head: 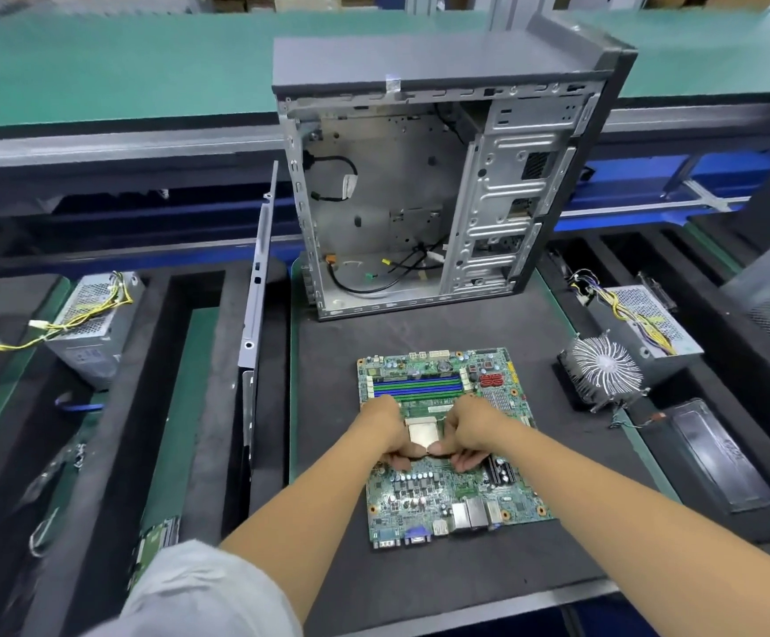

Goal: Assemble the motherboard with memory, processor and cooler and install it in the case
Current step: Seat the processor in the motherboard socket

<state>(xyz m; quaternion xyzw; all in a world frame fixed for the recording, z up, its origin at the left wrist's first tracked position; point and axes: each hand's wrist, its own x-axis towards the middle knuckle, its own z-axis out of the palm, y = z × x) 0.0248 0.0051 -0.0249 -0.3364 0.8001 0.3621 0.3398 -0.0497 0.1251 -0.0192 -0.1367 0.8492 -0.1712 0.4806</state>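
A green motherboard (pixel 447 494) lies flat on the dark mat, its blue and green memory slots (pixel 417 386) at the far side. A silver processor (pixel 421 431) sits in the socket at the board's middle. My left hand (pixel 385 429) and my right hand (pixel 470 432) flank it, thumbs and curled fingers pinching at its near edge. The open grey case (pixel 419 200) stands upright behind the board, loose cables inside. A finned cooler (pixel 603 367) rests on the mat's right.
A detached case side panel (pixel 254 314) stands on edge left of the mat. Power supplies with yellow wires lie at far left (pixel 93 324) and right (pixel 649 319). A black tray (pixel 718 457) sits at the right. Green conveyor (pixel 121 66) runs behind.
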